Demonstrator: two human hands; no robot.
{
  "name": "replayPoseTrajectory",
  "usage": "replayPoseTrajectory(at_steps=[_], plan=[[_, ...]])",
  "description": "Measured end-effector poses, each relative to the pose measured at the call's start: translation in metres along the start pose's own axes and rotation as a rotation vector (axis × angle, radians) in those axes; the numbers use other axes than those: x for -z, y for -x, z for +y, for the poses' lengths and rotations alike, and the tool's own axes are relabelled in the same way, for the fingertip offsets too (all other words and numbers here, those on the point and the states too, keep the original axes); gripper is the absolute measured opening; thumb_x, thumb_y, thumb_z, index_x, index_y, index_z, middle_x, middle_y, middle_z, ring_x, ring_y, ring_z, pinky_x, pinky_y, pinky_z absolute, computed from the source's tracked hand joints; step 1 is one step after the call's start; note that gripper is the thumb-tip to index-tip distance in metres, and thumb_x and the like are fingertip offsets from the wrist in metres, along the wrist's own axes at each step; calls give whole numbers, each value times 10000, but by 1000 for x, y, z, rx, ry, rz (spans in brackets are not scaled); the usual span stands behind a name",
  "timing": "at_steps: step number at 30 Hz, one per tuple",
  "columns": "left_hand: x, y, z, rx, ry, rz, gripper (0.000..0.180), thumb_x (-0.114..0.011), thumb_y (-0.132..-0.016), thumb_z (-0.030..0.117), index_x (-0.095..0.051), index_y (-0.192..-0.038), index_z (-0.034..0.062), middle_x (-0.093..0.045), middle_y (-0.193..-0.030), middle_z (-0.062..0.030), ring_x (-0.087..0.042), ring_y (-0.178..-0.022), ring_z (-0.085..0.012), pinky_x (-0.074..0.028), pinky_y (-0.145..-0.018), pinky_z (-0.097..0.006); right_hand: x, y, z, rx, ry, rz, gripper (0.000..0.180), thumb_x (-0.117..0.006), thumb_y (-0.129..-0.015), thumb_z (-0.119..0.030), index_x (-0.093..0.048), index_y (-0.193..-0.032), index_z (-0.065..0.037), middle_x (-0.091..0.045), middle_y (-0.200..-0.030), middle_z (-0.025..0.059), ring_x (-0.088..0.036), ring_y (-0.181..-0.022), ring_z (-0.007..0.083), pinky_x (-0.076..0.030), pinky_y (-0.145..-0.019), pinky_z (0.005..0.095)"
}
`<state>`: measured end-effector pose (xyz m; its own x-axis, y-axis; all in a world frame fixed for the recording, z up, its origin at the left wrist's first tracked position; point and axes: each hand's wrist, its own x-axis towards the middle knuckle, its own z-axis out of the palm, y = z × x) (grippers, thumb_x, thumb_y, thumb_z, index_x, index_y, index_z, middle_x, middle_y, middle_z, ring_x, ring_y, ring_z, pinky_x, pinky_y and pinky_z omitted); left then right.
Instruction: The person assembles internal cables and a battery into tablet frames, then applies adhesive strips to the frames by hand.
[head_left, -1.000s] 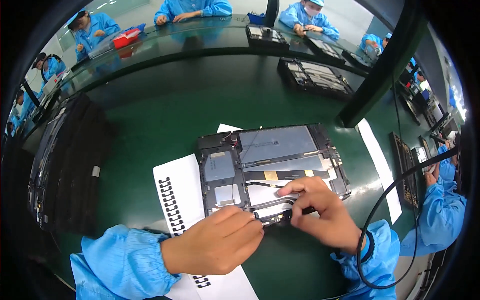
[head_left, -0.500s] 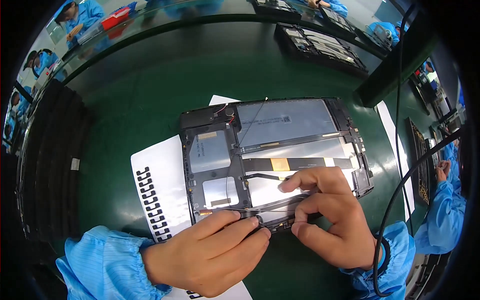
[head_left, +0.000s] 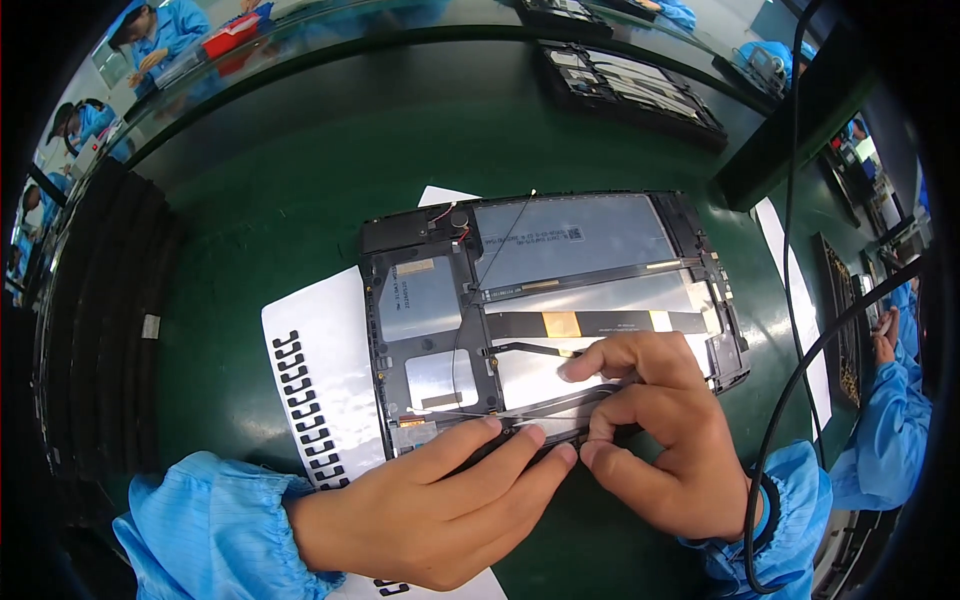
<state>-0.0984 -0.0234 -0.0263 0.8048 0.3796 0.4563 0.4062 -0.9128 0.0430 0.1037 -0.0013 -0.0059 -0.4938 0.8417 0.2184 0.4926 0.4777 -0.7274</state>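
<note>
Dark green tabletop (head_left: 260,220) bears an open black plastic device frame (head_left: 412,347), wide black ribbon cable (head_left: 600,322) already laid across; near-edge work seems unfinished: left hand (head_left: 430,500) resting there, right hand (head_left: 660,430) almost pinched together, either grip impossible to tell

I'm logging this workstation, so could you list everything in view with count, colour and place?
Opened flat device: 1, black frame with grey and silver panels, centre
Sheet with black marks: at least 1, white, partly under device
Paper strip: 1, white, right
Panel stack: 1, black, left
Second opened device: 1, black and silver, beyond centre
Dark panel: 1, far right
Cable: at least 1, black, right
Post: 1, dark, upper right
Bin: 1, red, upper left
Co-workers: several, blue clothing, around edges
Table: 1, green, beneath
Sleeves: 2, blue, lower corners
Left hand: 1, bare, device's near edge
Right hand: 1, bare, device's near right
</note>
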Motion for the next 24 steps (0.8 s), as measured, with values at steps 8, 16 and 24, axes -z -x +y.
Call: replayPoseTrajectory(at_steps=[8,16,24], plan=[[-2,-1,2,11,0,0,148,-535,-745,60,-641,-848,52,-598,-1018,-55,-564,-935,-200,-433,-750,-301,9,14,7,-118,-180,76,122,-669,-579,21,-581,-655,-14,-561,-940,111,-531,-861,236,-478,-710,283],[-8,-8,4,35,16,13,128,-551,-733,70,-639,-827,64,-599,-1013,-53,-568,-925,-192,-440,-737,-302,7,16,13,194,89,80,194,-655,-583,15,-586,-761,-18,-562,-884,97,-508,-780,241,-419,-670,321],[-6,-2,3,3,4,34,168,-545,-700,66,-631,-841,38,-587,-1007,-97,-567,-892,-208,-439,-740,-319,-8,8,5,408,237,105,226,-613,-518,32,-552,-734,11,-547,-844,90,-492,-777,263,-399,-686,331]])
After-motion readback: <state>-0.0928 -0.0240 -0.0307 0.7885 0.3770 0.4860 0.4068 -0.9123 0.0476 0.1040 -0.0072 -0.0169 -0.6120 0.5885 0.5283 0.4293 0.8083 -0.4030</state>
